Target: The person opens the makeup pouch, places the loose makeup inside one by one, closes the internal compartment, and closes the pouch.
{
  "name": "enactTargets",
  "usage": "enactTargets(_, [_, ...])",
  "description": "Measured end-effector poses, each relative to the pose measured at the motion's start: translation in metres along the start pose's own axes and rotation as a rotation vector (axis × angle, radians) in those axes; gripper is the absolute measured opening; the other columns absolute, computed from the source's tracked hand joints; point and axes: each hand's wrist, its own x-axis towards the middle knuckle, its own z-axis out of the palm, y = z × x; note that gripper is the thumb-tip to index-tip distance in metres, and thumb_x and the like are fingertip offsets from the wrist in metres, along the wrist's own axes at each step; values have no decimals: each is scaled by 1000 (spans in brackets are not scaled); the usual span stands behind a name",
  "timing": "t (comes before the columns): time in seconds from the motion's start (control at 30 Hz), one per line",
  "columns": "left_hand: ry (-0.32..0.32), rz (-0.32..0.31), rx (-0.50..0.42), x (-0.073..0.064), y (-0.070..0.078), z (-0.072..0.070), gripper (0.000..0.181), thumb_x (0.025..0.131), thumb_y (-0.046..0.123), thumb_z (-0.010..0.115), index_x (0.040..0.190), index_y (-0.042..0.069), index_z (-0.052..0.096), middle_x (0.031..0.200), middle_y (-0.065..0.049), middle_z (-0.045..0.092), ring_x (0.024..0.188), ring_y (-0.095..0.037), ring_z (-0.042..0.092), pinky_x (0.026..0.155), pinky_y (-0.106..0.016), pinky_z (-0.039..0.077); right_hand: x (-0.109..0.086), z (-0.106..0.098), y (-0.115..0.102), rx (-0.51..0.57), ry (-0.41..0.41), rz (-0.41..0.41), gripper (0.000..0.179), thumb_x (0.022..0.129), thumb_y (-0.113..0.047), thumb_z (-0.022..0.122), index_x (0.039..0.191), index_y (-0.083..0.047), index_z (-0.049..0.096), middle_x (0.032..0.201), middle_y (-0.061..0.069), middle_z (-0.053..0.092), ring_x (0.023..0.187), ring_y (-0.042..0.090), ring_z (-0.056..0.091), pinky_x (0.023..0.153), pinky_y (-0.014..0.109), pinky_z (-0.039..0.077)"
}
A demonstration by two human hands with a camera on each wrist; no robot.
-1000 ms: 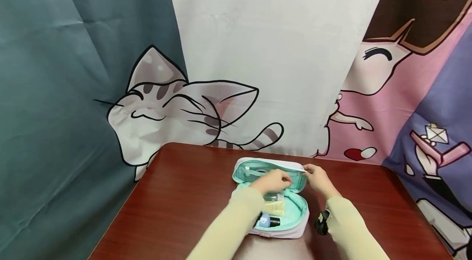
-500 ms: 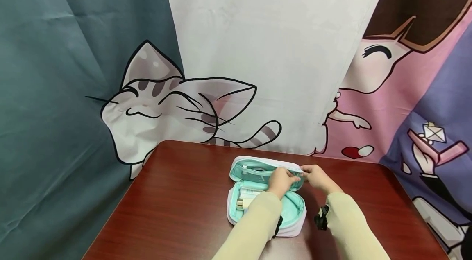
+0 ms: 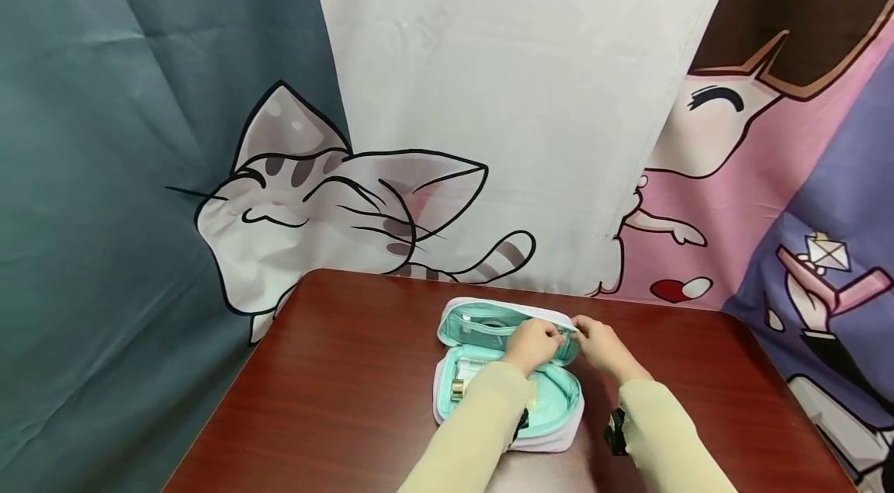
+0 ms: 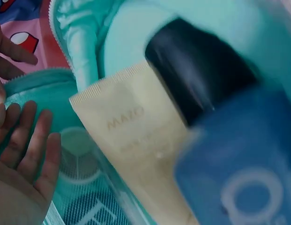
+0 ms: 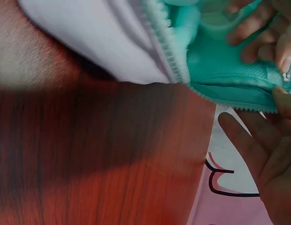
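Since a second ago, the left hand [image 3: 532, 344] has moved right, across the open bag [image 3: 559, 440], and is now close to the right hand [image 3: 604, 345]. Its thumb and a finger pinch a tiny silver zip pull [image 5: 287, 76], which only the right wrist view shows well; its other fingers are spread a bit apart. Right-hand fingers are clamped on the lid's edge at the far right corner.

On the desk [image 3: 349, 369], the bag lies with its lid tipped back. From the left wrist you can see a blue bottle [image 4: 234, 168] with a black cap and a cream tube [image 4: 131, 136] beside it, and a see-through net pocket [image 4: 84, 206] with something round behind it. From the head, the left sleeve [image 3: 475, 423] hides the blue bottle, but a gold cap [image 3: 457, 390] peeks out. Behind the desk hangs a big cloth [image 3: 531, 50] with a cat picture.
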Motion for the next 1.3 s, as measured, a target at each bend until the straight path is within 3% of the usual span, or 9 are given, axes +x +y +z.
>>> enactTargets(0.13, [-12,28,42,-2,-5,-7,39,91,31,58,57,19,44,53,5,39,47,-10,36,46,-25,28,-1,2,-1,-59,34,-20,11,90,0,52,99,0,57,88,12,61,68,19,49,60,34,40])
enactTargets(0.43, [-25,77,101,-7,-23,-21,30,93,32,54,65,23,50,59,8,45,53,-9,42,49,-26,32,-1,3,-9,-104,46,42,16,89,-2,47,102,-2,57,95,16,62,73,22,53,66,39,43])
enactTargets(0.67, [-23,76,36,-16,-36,-30,28,95,30,52,68,21,54,62,12,50,53,-7,45,49,-26,34,-4,4,-9,-100,96,12,25,88,-2,48,111,-6,57,101,16,63,76,24,53,70,42,43])
enactTargets(0.77, [-15,59,13,-20,-43,-35,27,95,28,52,69,21,54,62,13,51,53,-7,46,49,-27,34,-5,5,-10,-119,93,19,27,88,-3,49,114,-7,55,97,15,62,73,24,51,67,41,42])
enactTargets(1.0, [-18,68,13,-20,-53,-38,27,96,29,50,70,21,54,63,11,51,52,-9,45,48,-27,33,-6,8,-12,-146,99,11,16,89,-11,52,103,-6,55,79,9,57,68,23,49,63,39,40])
enactTargets(1.3, [10,67,13,-24,-58,-46,24,95,29,52,76,18,60,62,14,52,54,-3,48,47,-27,34,-3,12,-15,-225,166,-39,10,90,-9,56,99,-2,56,83,16,63,63,23,53,58,40,42])
